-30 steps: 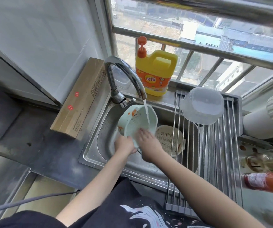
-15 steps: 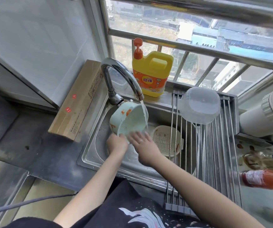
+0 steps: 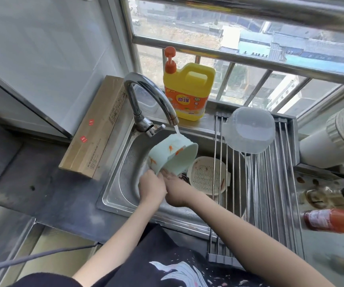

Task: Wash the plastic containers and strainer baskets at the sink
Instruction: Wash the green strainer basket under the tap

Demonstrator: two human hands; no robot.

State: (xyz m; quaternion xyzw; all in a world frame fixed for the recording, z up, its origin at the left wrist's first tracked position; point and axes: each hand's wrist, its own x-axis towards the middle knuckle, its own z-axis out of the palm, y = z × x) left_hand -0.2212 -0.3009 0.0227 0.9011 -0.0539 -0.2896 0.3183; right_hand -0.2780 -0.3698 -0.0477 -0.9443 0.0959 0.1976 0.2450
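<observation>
Both hands, left (image 3: 153, 187) and right (image 3: 177, 190), grip the tilted mint container (image 3: 172, 155) under the tap stream over the sink (image 3: 125, 172), fingertips hidden behind it, strainer basket (image 3: 205, 177) partly behind rack bars (image 3: 270, 183).

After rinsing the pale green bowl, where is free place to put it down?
The steel drying rack has bare bars in front of the upturned clear plastic container. The sink basin is crowded: the cream strainer basket lies beside both hands holding the pale green bowl.
</observation>
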